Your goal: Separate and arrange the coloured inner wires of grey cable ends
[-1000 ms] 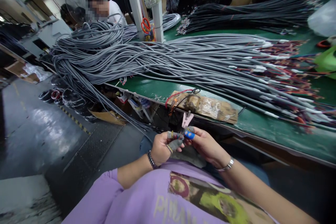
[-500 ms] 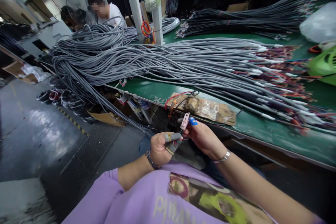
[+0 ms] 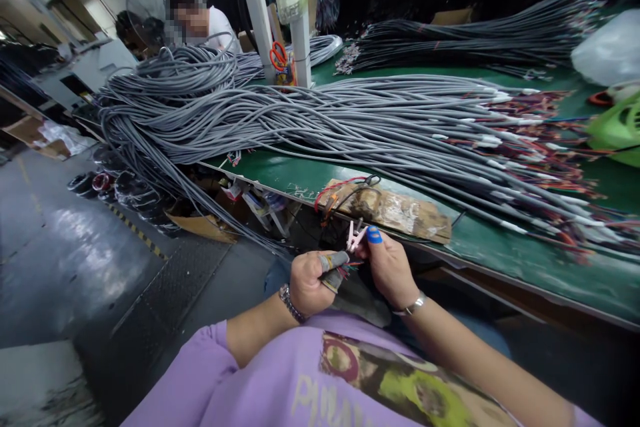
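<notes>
My left hand, with grey cloth covers on its thumb and finger, is closed in a pinch. Thin coloured wires, red and green among them, stick out between its covered fingertips; the rest of what it holds is hidden. Close on the right, my right hand pinches a small pale pink clip shaped like a clothespin, its V-shaped side showing. Blue tape wraps the right thumb. Both hands are in front of the bench edge, just below a taped wooden board.
Long grey cables cover much of the green bench, stripped coloured ends to the right. Black cables lie behind. A post, orange scissors, a green basket and a seated person are farther off.
The pink clip has turned from its flat face to its side in my right hand. My right hand has turned a little and dropped slightly; my left hand has shifted slightly right.
</notes>
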`<state>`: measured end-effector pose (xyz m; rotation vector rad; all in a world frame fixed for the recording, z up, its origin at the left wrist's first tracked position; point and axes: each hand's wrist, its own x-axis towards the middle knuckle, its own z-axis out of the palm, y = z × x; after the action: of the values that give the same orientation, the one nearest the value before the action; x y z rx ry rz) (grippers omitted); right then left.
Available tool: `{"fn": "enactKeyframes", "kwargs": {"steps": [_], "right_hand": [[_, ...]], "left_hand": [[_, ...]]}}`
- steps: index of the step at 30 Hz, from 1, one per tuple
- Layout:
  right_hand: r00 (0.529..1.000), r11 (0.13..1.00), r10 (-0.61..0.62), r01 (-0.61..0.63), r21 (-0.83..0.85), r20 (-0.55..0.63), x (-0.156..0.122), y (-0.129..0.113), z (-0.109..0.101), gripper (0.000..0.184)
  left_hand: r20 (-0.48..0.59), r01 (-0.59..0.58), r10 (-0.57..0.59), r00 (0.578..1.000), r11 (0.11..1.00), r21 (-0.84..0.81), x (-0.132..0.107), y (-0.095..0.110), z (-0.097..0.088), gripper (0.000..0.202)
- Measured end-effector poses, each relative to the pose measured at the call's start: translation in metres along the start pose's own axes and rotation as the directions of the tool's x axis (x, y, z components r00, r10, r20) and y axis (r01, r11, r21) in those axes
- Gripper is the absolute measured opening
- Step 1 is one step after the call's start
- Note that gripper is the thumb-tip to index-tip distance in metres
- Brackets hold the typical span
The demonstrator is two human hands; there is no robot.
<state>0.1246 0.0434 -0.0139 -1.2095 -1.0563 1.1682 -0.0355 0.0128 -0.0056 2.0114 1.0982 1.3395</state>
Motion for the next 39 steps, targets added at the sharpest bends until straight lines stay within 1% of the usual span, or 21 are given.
{"fn": "enactKeyframes", "kwargs": {"steps": [1,2,4,6,7,9,11,15,19,24,29,34,39], "right_hand": [[1.0,1.0,-0.002,0.002,-0.007,-0.006,0.0,0.0,-0.001,0.054],[1.0,1.0,0.019,-0.02,0.023,0.011,-0.001,0.001,-0.001,0.054],[0.988,0.976,0.114,-0.13,0.172,0.102,0.0,0.002,0.001,0.053],[0.956,0.894,0.213,-0.274,0.355,0.202,0.001,0.003,0.004,0.05],[0.941,0.843,0.249,-0.328,0.426,0.231,0.002,0.003,0.006,0.048],[0.924,0.774,0.295,-0.381,0.506,0.244,0.004,0.001,0.009,0.045],[0.922,0.751,0.312,-0.388,0.534,0.231,0.004,0.0,0.011,0.042],[0.928,0.748,0.311,-0.371,0.55,0.203,0.005,-0.001,0.012,0.04],[0.927,0.748,0.317,-0.376,0.547,0.203,0.004,0.001,0.011,0.04],[0.932,0.767,0.301,-0.361,0.53,0.2,0.004,0.002,0.011,0.04],[0.932,0.75,0.311,-0.361,0.554,0.187,0.004,0.001,0.012,0.041],[0.934,0.768,0.31,-0.355,0.534,0.176,0.004,0.0,0.013,0.041],[0.933,0.771,0.306,-0.359,0.526,0.188,0.003,0.001,0.013,0.043]], "left_hand": [[-0.002,-0.005,0.005,1.0,1.0,-0.004,0.0,0.0,0.0,0.017],[-0.002,-0.011,0.011,1.0,1.0,-0.01,0.0,0.0,0.0,0.017],[0.007,-0.021,0.021,1.0,1.0,-0.014,0.0,0.0,0.0,0.018],[0.029,-0.029,0.028,0.999,0.999,0.015,0.0,0.0,0.0,0.019],[0.036,-0.037,0.035,0.999,0.999,0.04,0.0,0.0,0.001,0.019],[0.031,-0.071,0.069,0.997,0.994,0.083,0.001,0.001,0.002,0.02],[0.012,-0.107,0.106,0.994,0.988,0.108,0.001,0.001,0.002,0.02],[-0.016,-0.112,0.115,0.993,0.985,0.129,0.0,0.0,0.002,0.02],[-0.074,-0.147,0.162,0.984,0.974,0.172,0.002,-0.001,-0.001,0.021],[-0.013,-0.186,0.196,0.981,0.949,0.256,0.005,-0.01,-0.005,0.021],[0.0,-0.277,0.289,0.957,0.92,0.278,0.002,-0.017,-0.004,0.025],[0.071,-0.254,0.244,0.967,0.922,0.291,-0.003,-0.017,0.001,0.025],[0.079,-0.257,0.244,0.966,0.922,0.289,-0.002,-0.016,0.003,0.027]]}}
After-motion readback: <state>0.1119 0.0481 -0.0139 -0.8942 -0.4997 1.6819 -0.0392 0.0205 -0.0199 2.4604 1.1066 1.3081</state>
